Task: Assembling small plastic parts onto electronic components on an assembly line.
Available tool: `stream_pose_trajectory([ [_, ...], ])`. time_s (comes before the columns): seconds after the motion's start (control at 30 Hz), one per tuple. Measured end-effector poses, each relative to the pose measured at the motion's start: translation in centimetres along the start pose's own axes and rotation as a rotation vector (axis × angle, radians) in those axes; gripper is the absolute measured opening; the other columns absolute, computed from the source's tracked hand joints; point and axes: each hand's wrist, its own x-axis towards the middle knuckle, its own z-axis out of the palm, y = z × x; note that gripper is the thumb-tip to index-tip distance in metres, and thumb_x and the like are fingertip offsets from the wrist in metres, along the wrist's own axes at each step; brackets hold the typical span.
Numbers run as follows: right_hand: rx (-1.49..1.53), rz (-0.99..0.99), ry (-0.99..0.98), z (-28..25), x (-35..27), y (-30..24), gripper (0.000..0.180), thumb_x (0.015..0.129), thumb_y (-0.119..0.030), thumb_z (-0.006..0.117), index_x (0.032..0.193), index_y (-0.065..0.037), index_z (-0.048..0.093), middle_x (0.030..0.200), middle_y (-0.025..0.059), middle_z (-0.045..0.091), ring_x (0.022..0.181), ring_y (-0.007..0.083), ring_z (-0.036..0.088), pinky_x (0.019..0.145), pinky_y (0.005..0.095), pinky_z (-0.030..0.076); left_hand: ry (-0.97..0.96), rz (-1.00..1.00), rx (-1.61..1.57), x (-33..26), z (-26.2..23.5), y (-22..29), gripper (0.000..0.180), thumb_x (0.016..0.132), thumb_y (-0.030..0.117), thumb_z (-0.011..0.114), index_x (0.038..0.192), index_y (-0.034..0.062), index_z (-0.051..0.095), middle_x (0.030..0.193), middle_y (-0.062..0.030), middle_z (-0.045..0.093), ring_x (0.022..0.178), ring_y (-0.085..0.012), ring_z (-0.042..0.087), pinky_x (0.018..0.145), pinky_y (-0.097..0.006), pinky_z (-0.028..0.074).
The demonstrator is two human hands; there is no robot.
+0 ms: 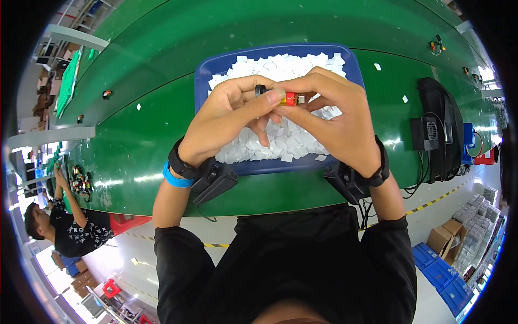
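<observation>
Over the blue tub, I hold a small cylinder (292, 99) between both hands. It has a red and yellow wrap, a black round end on the left and a pale metallic tip on the right; its exact kind does not show. My left hand (224, 116) pinches its black end between thumb and fingers. The thumb and forefinger of my right hand (342, 110) close on the red part. Beneath both hands the blue tub (200, 73) is filled with small white flat pieces (275, 66). Strapped to each wrist is a black device.
On the green table (156, 59) lie a few loose white pieces and small parts (436, 45). A black bag (442, 129) and a black box (423, 134) with cables stand at right. At far left another person (75, 224) reaches toward a cluster of small parts (82, 183).
</observation>
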Motion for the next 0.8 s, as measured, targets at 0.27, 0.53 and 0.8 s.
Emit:
stream_pose_trajectory([
  [0.27, -0.059, -0.092, -0.009, 0.4, -1.0, 0.6, 0.028, 0.078, -0.001, 0.076, 0.106, -0.003, 0.071, 0.086, 0.0087, 0.065, 0.077, 0.015, 0.067, 0.061, 0.0247, 0.057, 0.007, -0.015, 0.135, -0.3, 0.2, 0.3, 0.028, 0.094, 0.024, 0.066, 0.103, -0.0031, 0.065, 0.086, -0.0083, 0.067, 0.071, -0.01, 0.063, 0.052, -0.022, 0.05],
  [0.53, -0.087, 0.007, 0.004, -0.1, -1.2, 0.7, 0.027, 0.082, -0.011, 0.075, 0.108, -0.004, 0.07, 0.091, 0.0079, 0.07, 0.074, 0.0169, 0.068, 0.063, 0.0281, 0.056, 0.269, -0.007, 0.079, 1.8, -6.3, 1.6, 0.031, 0.094, 0.036, 0.064, 0.103, 0.0067, 0.066, 0.083, 0.0028, 0.058, 0.07, -0.0045, 0.054, 0.057, -0.022, 0.047],
  [0.8, -0.125, 0.03, -0.209, -0.7, -2.1, 1.8, 0.021, 0.087, -0.017, 0.07, 0.105, -0.004, 0.069, 0.088, 0.0077, 0.072, 0.077, 0.018, 0.07, 0.065, 0.0285, 0.056, 0.634, -0.258, 0.499, 5.1, -27.7, -0.3, 0.047, 0.086, 0.053, 0.069, 0.104, 0.0106, 0.065, 0.081, 0.0066, 0.051, 0.065, -0.0033, 0.043, 0.059, -0.023, 0.038],
])
